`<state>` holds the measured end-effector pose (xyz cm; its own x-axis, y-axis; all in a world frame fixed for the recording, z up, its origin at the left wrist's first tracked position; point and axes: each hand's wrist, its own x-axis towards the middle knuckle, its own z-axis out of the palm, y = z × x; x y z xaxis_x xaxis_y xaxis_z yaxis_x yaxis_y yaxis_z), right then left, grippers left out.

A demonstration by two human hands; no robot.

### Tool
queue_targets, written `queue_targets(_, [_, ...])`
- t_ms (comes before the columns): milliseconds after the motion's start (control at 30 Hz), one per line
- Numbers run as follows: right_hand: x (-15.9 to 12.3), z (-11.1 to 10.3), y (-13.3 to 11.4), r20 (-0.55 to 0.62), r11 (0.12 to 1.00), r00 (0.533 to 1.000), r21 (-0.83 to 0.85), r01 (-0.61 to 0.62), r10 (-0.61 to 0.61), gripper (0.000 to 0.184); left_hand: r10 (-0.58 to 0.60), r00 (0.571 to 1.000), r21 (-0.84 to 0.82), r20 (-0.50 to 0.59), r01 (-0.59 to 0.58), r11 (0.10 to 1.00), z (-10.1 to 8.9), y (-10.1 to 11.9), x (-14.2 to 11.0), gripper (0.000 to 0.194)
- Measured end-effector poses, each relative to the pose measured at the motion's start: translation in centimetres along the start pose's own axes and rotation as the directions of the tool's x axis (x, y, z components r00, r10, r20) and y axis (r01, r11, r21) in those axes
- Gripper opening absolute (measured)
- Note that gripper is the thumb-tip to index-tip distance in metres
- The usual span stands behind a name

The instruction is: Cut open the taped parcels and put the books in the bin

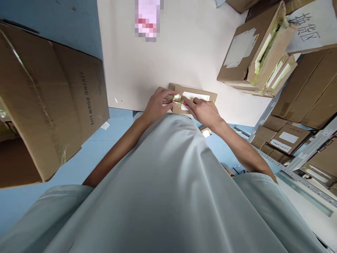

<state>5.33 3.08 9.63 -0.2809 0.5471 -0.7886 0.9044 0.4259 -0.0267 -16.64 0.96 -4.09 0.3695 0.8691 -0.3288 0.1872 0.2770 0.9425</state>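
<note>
A small flat cardboard box point(191, 89) lies at the table's near edge, with a white label point(200, 95) and shiny yellowish tape point(177, 98) on its top. My left hand point(158, 103) grips the box's left end, its fingers and thumb curled around the taped part. From the other side my right hand point(204, 110) reaches over the label, fingers bent and closed on a small red-ended tool point(185, 103). Its tip points at the tape; most of the tool is hidden by the fingers, so its exact kind does not show.
Taped cardboard boxes point(239, 45) stand stacked on the table's right side. A large open carton point(65, 95) is at the left. Shelves with more boxes point(289, 137) run along the right. A blurred pink item point(147, 17) lies at the table's far side.
</note>
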Motion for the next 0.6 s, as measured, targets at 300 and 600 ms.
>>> queue_targets(300, [-0.4,0.6,-0.8,-0.025,0.999,1.000,-0.052,0.003,-0.004,0.072,-0.020,1.000,-0.015,-0.013,0.019,1.000,0.2,0.2,-0.2,0.036])
queue_targets(600, [-1.6,0.2,-0.7,-0.012,0.998,0.999,-0.039,-0.053,0.052,0.075,-0.033,0.999,-0.011,-0.037,0.033,0.999,0.2,-0.1,-0.2,0.040])
